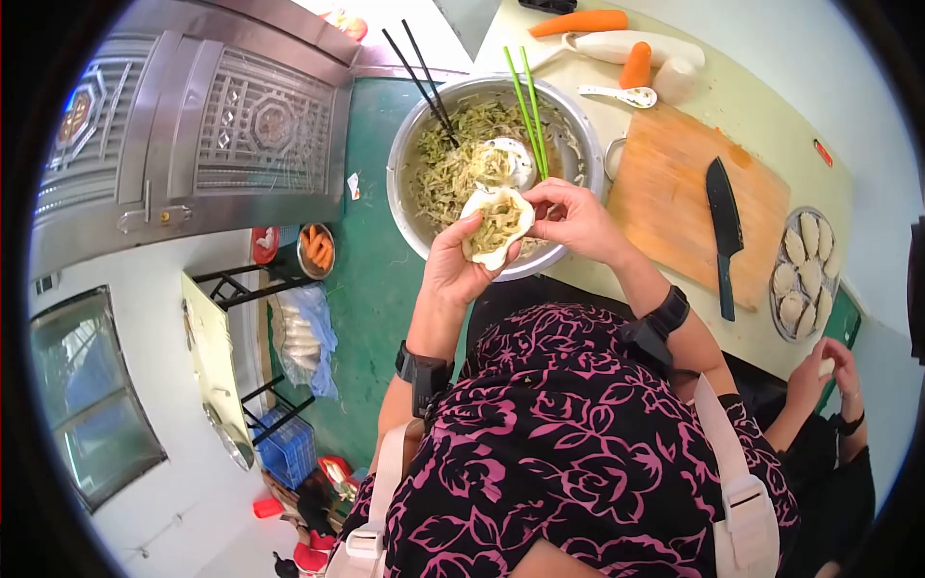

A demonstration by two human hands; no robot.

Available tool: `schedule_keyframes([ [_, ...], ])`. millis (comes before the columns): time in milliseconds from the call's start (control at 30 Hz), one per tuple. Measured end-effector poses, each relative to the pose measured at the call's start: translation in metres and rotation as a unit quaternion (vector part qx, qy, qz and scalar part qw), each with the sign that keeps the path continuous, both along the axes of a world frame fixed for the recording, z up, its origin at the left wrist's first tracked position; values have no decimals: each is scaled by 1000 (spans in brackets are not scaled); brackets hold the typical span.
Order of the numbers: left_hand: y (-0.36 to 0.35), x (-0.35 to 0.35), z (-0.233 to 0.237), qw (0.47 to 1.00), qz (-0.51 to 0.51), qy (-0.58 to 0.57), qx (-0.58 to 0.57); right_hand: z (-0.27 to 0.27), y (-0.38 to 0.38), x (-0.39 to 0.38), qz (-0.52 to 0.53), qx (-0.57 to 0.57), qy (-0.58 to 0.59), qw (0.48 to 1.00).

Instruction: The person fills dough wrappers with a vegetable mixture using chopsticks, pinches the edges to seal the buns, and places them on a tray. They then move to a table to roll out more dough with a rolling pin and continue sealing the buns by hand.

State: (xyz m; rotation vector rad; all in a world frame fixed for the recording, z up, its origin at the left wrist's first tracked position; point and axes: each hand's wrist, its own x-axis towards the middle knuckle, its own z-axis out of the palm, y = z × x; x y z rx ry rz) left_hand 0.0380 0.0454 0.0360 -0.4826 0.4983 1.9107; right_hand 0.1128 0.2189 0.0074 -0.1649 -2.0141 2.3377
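A dumpling wrapper (493, 231) with shredded green filling on it rests in my left hand (451, 262), whose fingers curl around its lower left side. My right hand (576, 220) pinches the wrapper's right edge between thumb and fingers. Just beyond my hands is a large metal bowl (397, 183) of shredded filling (453, 144). Black chopsticks (420, 81) and green chopsticks (530, 111) stand in the bowl, and a white spoon (520, 164) lies in the filling. The wrapper is held over the bowl's near side, still unfolded.
Right of the bowl lies a cutting board (674, 202) with a black knife (723, 226). A metal plate (777, 289) holds several dumplings. Carrots (578, 21), a white radish (636, 46) and a white spoon (621, 93) lie behind. Another person's hands (819, 380) are at lower right.
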Motion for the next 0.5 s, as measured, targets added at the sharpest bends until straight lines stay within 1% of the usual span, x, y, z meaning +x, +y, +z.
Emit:
schedule_keyframes([
  [67,-3,2,-3,1000,7,-8,18,4,0,0,11,-4,-3,1000],
  [167,-4,4,1,1000,10,0,0,5,0,0,23,21,-6,999],
  [267,-8,4,-3,999,20,-14,27,5,-2,1,26,-11,-12,1000],
  [367,-9,3,-3,999,23,-28,28,12,-3,2,4,-12,-19,1000],
  [500,-12,4,0,999,36,-21,28,22,-1,5,-7,75,58,995],
])
